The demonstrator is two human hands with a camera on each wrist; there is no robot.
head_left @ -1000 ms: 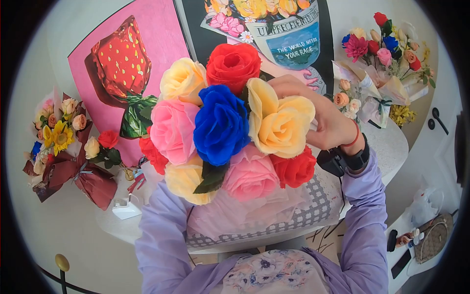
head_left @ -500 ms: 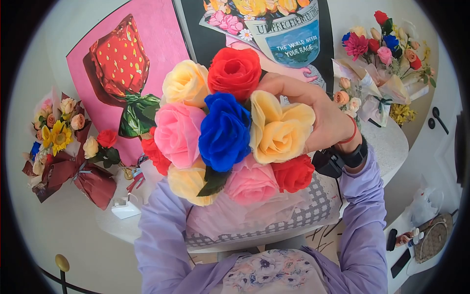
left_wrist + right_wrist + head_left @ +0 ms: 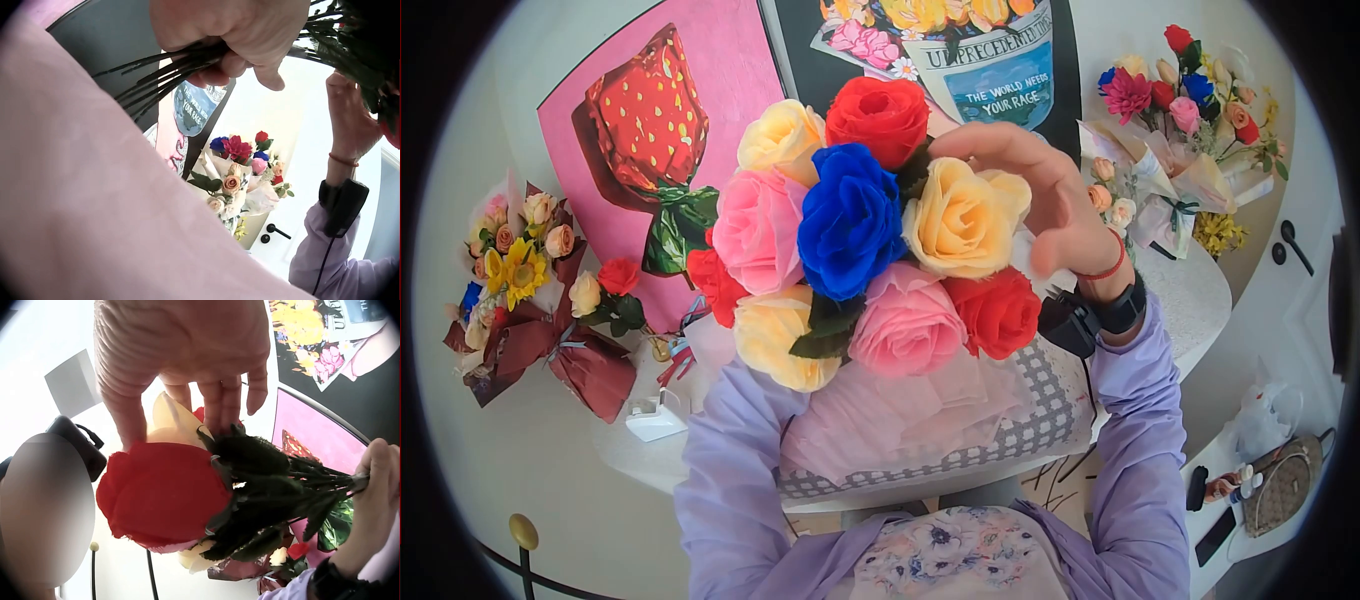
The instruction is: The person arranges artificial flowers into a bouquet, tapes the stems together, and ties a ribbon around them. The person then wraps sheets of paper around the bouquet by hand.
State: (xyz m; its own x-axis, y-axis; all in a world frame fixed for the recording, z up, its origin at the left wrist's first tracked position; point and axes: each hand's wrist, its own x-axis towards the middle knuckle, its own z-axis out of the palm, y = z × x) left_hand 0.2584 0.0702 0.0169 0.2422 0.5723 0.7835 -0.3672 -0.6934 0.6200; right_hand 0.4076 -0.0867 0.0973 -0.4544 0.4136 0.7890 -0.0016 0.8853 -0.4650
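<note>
Well, left hand [image 3: 231, 25] grips the stems [image 3: 203, 57], right hand [image 3: 1055, 195] curves loosely by a yellow rose [image 3: 962, 225], blue rose [image 3: 850, 225] beside that.

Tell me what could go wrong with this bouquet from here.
The left hand grips the bunched stems; if it loosens, flowers could slip or twist out of place. The right hand curves close around a cream rose, so squeezing or brushing it might crease the petals.
</note>
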